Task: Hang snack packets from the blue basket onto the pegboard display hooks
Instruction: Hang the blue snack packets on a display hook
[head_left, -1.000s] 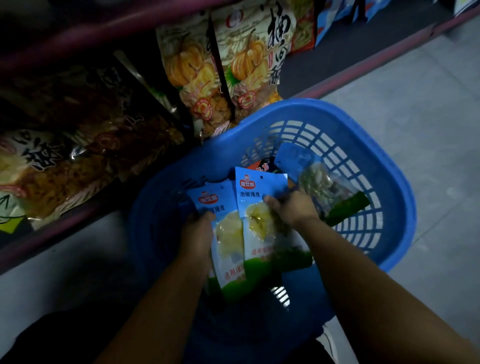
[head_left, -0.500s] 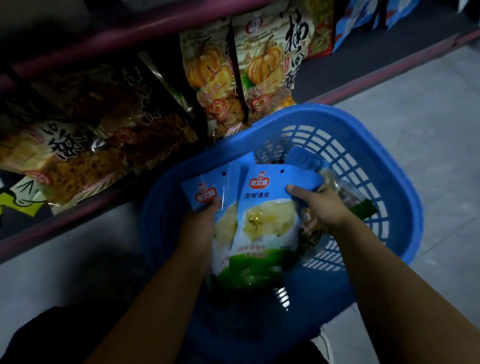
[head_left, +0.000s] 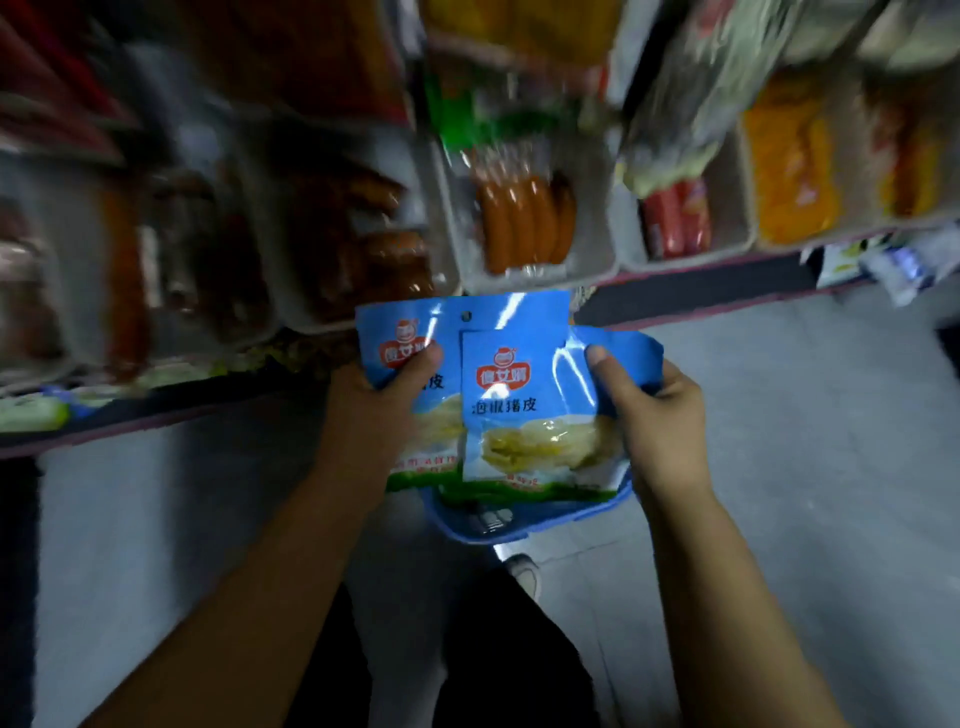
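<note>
I hold blue-and-green snack packets with a yellow food window in front of me. My left hand grips the rear packet at its left edge, thumb on its front. My right hand pinches the front packet at its right edge. The two packets overlap. Below them, mostly hidden, the blue basket shows only its near rim on the floor.
Blurred shelves fill the top of the view: white trays with sausages, red packs and orange packs. A dark lower shelf edge runs across. Grey floor lies right and left. My shoe is under the basket.
Both hands lifted the two packets up out of the basket. The view swung upward from the basket and bottom shelf to the upper shelves.
</note>
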